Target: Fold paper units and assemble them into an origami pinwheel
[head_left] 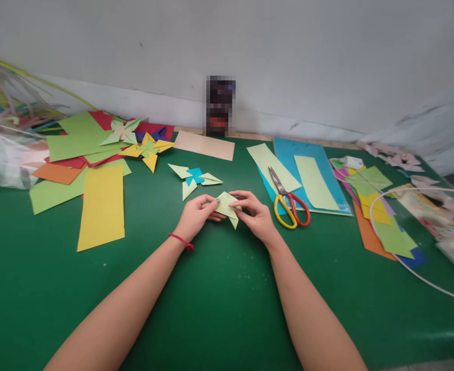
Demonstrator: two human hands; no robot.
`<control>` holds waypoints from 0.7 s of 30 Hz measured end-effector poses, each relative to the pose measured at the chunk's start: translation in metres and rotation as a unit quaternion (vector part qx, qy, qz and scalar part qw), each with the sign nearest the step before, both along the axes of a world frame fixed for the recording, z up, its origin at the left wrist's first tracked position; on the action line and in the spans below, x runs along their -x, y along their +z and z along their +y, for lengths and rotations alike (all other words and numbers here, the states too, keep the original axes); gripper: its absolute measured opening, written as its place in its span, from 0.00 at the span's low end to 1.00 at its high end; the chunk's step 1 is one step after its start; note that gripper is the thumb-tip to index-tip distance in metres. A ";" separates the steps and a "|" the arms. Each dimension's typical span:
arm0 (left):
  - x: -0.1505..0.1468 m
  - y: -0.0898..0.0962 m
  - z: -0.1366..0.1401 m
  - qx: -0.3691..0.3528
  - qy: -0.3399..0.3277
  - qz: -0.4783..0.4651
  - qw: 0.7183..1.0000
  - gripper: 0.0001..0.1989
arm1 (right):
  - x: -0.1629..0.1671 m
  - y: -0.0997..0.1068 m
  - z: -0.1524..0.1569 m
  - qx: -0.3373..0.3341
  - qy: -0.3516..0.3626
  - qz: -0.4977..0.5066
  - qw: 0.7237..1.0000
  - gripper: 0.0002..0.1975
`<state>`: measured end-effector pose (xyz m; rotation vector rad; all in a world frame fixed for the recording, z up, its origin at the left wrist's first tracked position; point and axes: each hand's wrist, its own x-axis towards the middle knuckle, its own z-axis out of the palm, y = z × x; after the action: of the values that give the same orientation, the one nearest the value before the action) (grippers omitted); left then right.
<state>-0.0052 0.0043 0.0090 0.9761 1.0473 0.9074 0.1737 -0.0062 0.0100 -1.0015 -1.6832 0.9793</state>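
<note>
A small folded piece of pale green paper (pixel 227 204) is held between both hands above the green table. My left hand (pixel 200 214), with a red cord at the wrist, pinches its left side with thumb and fingers. On the opposite side, my right hand (pixel 254 215) grips the paper between thumb and fingertips. One pointed flap of the paper hangs down between the hands. Just beyond them lies a folded paper star (pixel 195 176) with a blue centre and pale green points. Scissors (pixel 286 201) with one yellow and one red handle rest near my right hand.
Pale green strips (pixel 315 181) lie on a blue sheet (pixel 302 149) at the back right. Coloured sheets (pixel 101 206) and more folded stars (pixel 148 149) are on the left. A white cable (pixel 377 226) loops over paper scraps (pixel 394 237) on the right. A pinkish strip (pixel 204 146) lies near the wall.
</note>
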 end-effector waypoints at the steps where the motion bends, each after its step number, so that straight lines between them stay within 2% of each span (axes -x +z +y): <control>1: 0.000 -0.001 0.000 -0.004 -0.002 0.005 1.000 0.15 | -0.001 0.000 0.000 -0.007 0.000 -0.008 1.000 0.07; 9: 0.003 -0.003 -0.001 -0.102 -0.050 0.112 0.987 0.17 | -0.003 -0.003 0.001 -0.031 0.008 -0.047 0.998 0.07; 15: 0.003 -0.002 -0.002 -0.086 -0.032 0.113 0.989 0.16 | -0.001 -0.002 0.000 -0.044 0.014 -0.077 0.996 0.10; 21: 0.003 -0.003 -0.001 -0.111 -0.024 0.146 0.983 0.15 | -0.001 -0.002 -0.001 -0.046 0.028 -0.103 0.993 0.13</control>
<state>-0.0083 0.0033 0.0060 1.3466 1.1783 0.8696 0.1746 -0.0073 0.0078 -1.0271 -1.9187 0.8502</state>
